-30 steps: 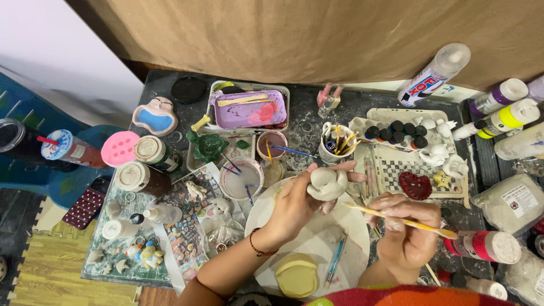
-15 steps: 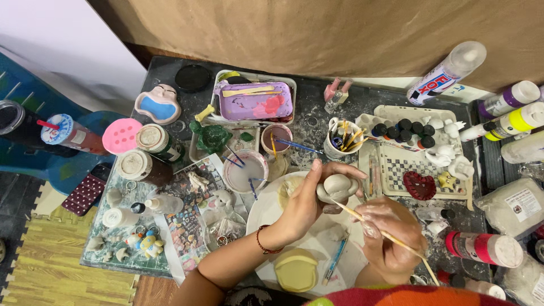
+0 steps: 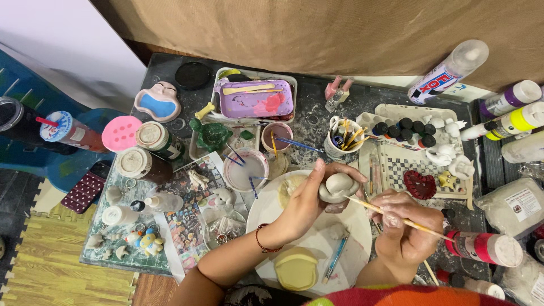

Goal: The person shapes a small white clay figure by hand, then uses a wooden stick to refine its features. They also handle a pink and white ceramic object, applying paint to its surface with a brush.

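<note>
The figurine [image 3: 338, 187] in our left hand [image 3: 306, 205] looked matt, unglazed and smooth. The brush [image 3: 396, 218] in our right hand [image 3: 405, 235] had a pale wooden handle. Beneath our grip lay a smooth white plate [image 3: 266, 212].

A plate [image 3: 266, 218] lies at the table's [image 3: 317, 96] near edge. Behind it stand a bowl [image 3: 245, 169] and a cup of brushes [image 3: 342, 141]; farther back sits a tray [image 3: 255, 99]. Bottles [image 3: 513, 113] lie on the right, jars [image 3: 148, 148] on the left.
</note>
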